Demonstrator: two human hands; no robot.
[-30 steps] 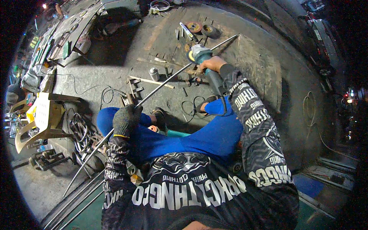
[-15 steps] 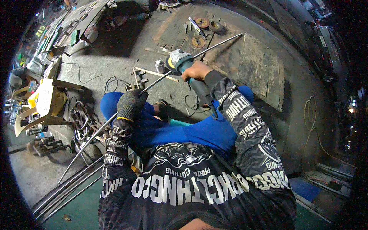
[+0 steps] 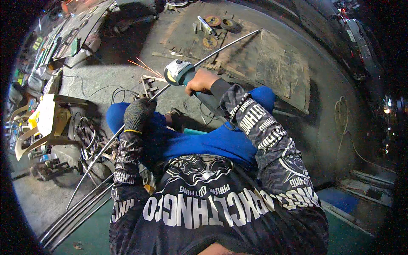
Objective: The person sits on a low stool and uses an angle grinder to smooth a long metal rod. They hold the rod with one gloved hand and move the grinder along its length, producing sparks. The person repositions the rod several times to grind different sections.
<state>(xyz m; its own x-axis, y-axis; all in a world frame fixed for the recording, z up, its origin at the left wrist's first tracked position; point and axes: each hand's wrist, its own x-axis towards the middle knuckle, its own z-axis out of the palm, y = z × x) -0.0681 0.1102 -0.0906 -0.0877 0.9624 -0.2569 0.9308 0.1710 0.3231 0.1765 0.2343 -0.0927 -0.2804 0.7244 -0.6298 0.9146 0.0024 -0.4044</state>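
In my bare right hand is an angle grinder, gripped round its body. Its disc meets a long thin metal rod, and orange sparks fly off to the upper left. My left hand, in a dark knitted glove, is closed round the same rod, nearer to me than the grinder. The rod slants from the floor at lower left, across my blue-trousered lap, to a wooden board at upper right. The grinder hides the rod's contact point in part.
The flat wooden board carries cutting discs and a marker. A plastic chair stands left, near coiled cables. More metal rods lie at lower left. A tool-covered table is at far left.
The grinder has moved left along the rod, nearer my gloved hand, and sparks now show. The spray can seen before is now out of sight. The whole view has shifted slightly.
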